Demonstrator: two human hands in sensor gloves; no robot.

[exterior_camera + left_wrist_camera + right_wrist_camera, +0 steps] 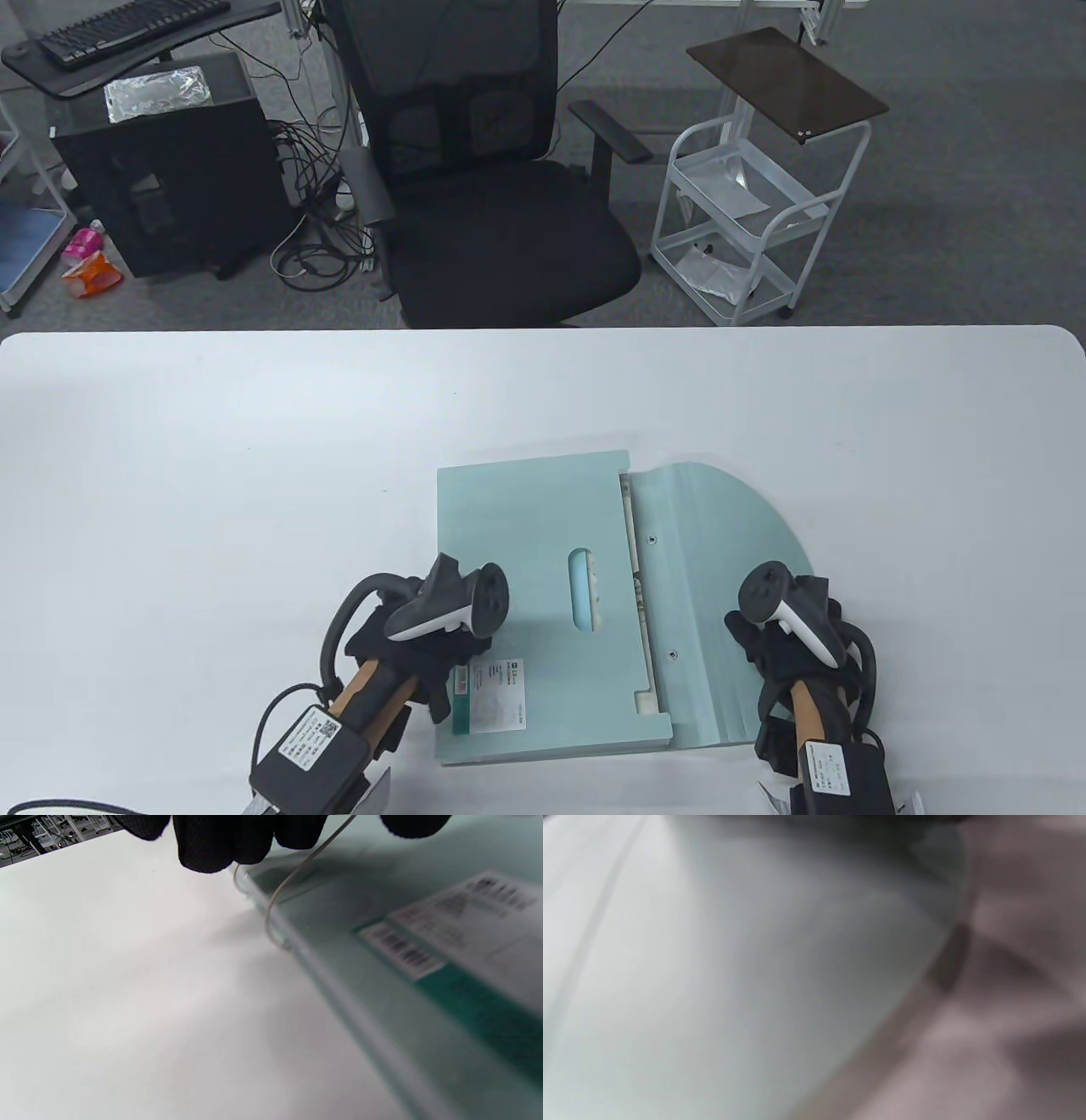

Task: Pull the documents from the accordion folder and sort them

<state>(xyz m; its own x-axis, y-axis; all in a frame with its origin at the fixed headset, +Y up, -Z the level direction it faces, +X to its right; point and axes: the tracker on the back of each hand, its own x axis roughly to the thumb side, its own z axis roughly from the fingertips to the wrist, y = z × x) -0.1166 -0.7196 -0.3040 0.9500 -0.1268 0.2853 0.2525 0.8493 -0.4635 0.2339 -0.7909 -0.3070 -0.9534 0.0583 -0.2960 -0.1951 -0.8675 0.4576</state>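
Lying flat near the front edge of the white table (254, 441), the accordion folder (543, 543) has its curved flap (730, 543) opened rightward. Left hand (424, 632) rests on its labelled corner; right hand (793, 632) on the flap edge. Finger closure of either hand: cannot tell.

The table view looks steeply down from above my shoulders, toward 12 o'clock past the white table (170, 424) to the office chair (501, 187). My left wrist camera skims low beside the accordion folder (543, 586), sharing its label (458, 938) with that view. My right wrist camera sits so close that everything blurs.
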